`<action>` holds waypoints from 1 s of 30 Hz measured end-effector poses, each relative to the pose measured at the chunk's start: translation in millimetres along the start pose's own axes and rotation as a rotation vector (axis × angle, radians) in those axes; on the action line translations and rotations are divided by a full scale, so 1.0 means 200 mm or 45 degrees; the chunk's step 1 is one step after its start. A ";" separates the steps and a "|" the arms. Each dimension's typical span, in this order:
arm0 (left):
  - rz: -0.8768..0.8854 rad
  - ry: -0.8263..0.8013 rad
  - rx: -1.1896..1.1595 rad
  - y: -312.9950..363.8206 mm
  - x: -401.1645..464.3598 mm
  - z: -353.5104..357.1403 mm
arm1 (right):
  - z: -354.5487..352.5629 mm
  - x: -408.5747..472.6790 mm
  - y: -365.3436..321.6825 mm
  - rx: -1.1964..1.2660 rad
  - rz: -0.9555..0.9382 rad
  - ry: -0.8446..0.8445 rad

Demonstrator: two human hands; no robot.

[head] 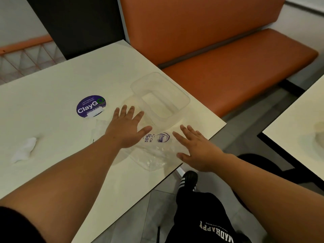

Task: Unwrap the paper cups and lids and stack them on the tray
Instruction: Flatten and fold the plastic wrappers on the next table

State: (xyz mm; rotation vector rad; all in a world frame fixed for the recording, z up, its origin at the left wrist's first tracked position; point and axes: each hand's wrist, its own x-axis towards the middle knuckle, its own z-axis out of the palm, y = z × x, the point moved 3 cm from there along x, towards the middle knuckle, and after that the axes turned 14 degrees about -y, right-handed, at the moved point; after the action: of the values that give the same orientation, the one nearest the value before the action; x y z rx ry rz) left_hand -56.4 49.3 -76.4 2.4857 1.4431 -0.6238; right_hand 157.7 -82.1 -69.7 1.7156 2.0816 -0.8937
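Note:
A clear plastic wrapper [156, 149] with purple print lies flat on the cream table near its right edge. My left hand [127, 128] hovers or rests over the wrapper's left part, fingers straight and spread. My right hand [194, 148] lies over its right part, fingers also straight. A clear plastic tray [182, 98] sits just beyond the hands, close to the table's right edge; it looks empty. No paper cups or lids are visible.
A round purple sticker [91, 106] is stuck on the table [52, 106] left of the tray. A crumpled white tissue [24, 149] lies at the far left. An orange bench [228, 76] stands beyond the table; a second table [301, 123] is at the right.

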 end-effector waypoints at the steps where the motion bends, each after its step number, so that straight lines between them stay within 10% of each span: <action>1: 0.016 0.032 0.002 0.01 -0.01 -0.02 | -0.01 -0.02 0.00 0.013 0.009 0.017; 14: 0.697 0.678 -0.085 0.90 -0.16 -0.59 | -0.13 -0.73 0.23 0.356 0.299 0.567; 24: 1.771 0.886 -0.393 2.20 -0.70 -0.75 | 0.42 -1.64 0.68 0.624 0.732 0.879; 30: 2.052 0.967 -0.352 2.83 -1.03 -0.81 | 0.79 -2.18 0.99 0.893 1.147 1.197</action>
State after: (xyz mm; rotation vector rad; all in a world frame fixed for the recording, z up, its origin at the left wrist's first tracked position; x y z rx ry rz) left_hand 383.8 -335.8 139.9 2.6480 -0.6550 0.7924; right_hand 429.7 -499.7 13.0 3.5005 0.9703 -0.5493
